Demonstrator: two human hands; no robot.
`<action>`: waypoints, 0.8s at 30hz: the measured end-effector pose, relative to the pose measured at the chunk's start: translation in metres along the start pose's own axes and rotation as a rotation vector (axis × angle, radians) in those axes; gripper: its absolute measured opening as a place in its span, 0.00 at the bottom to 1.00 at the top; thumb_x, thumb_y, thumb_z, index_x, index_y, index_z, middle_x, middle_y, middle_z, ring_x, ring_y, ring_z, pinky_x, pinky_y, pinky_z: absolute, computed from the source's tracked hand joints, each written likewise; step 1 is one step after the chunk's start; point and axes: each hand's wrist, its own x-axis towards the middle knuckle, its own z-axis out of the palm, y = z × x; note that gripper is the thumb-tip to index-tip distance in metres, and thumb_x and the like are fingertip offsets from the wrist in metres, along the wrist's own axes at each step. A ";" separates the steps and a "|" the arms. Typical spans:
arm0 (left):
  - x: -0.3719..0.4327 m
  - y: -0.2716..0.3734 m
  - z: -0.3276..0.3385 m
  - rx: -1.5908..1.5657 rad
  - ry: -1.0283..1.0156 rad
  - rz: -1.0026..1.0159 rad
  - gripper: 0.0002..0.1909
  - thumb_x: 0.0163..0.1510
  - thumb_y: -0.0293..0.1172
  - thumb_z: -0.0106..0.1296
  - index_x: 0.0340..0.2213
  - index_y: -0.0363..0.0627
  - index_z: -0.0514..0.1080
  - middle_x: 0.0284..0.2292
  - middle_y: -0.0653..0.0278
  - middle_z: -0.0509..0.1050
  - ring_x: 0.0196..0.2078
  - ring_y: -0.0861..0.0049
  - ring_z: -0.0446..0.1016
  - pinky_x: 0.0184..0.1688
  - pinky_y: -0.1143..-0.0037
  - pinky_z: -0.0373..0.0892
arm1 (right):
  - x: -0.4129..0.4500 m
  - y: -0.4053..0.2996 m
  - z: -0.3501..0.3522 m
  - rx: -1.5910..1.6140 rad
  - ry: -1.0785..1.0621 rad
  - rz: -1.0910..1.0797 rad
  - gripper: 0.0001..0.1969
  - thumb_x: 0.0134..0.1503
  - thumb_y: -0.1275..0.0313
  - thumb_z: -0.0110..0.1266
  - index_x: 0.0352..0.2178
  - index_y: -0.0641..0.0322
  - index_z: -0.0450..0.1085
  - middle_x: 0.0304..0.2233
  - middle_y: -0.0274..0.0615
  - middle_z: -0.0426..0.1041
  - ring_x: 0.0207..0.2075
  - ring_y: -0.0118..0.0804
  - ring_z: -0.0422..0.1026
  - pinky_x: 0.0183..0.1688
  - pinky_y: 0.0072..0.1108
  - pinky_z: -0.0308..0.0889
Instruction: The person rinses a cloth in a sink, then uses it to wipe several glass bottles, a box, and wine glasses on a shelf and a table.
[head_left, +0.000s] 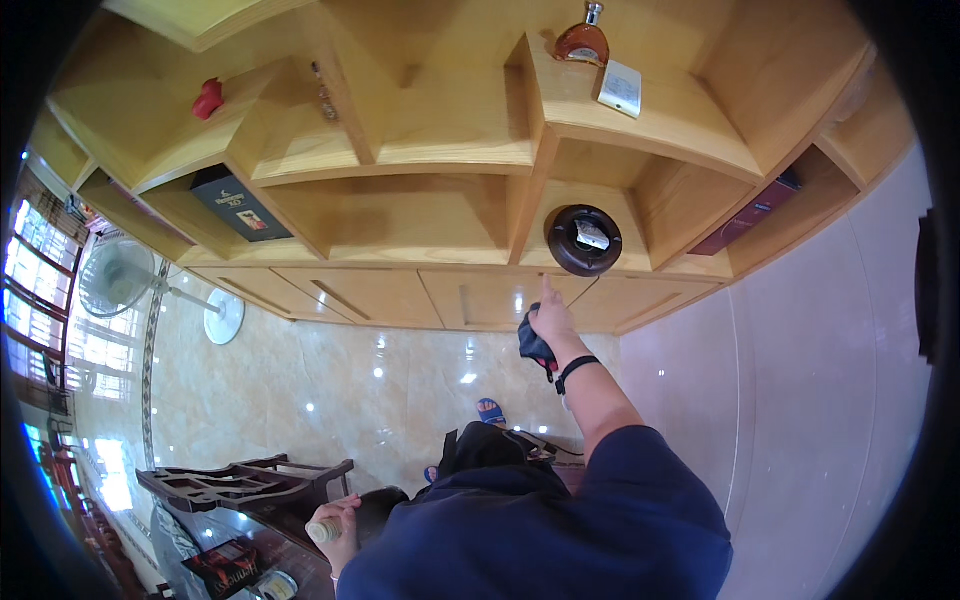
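Note:
My right hand (553, 315) is raised toward the wooden shelf unit (420, 217), its index finger stretched out near the shelf's front edge. A dark cloth (534, 341) with a bit of red hangs bunched in its grip. Just beyond the fingertip sits a round dark brown ashtray (564, 259), with a small white-and-grey packet (592, 234) lying in it. Low at the left, my left hand (343, 521) is closed around the neck of a dark bottle (381, 510) with a pale cap (322, 532). My body partly hides the bottle.
A liquor bottle (583, 43) and a white box (621, 88) stand on the upper shelf. Lower compartments hold a Hennessy box (238, 204) and a dark red box (744, 217). A pedestal fan (120, 277) stands left. A dark carved wooden chair (247, 484) is beside me.

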 end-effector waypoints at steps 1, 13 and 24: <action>-0.001 -0.001 0.006 0.007 0.006 -0.006 0.07 0.48 0.20 0.52 0.20 0.37 0.65 0.26 0.51 0.76 0.36 0.63 0.76 0.47 0.64 0.68 | 0.010 0.007 0.000 0.000 -0.011 -0.002 0.40 0.47 0.68 0.53 0.60 0.57 0.44 0.53 0.54 0.58 0.48 0.53 0.66 0.48 0.35 0.66; -0.003 0.001 0.058 0.063 -0.022 -0.007 0.06 0.48 0.20 0.52 0.21 0.36 0.66 0.26 0.50 0.76 0.36 0.62 0.75 0.47 0.63 0.68 | 0.025 0.063 -0.003 -0.280 0.140 -0.017 0.42 0.45 0.71 0.53 0.61 0.44 0.43 0.60 0.47 0.47 0.50 0.48 0.65 0.45 0.35 0.68; -0.005 -0.004 0.039 0.018 -0.190 -0.052 0.06 0.45 0.16 0.51 0.18 0.35 0.66 0.25 0.51 0.75 0.34 0.64 0.76 0.45 0.66 0.69 | -0.003 0.081 0.002 -0.235 0.170 -0.045 0.33 0.47 0.68 0.53 0.54 0.52 0.50 0.57 0.49 0.52 0.39 0.51 0.73 0.41 0.36 0.69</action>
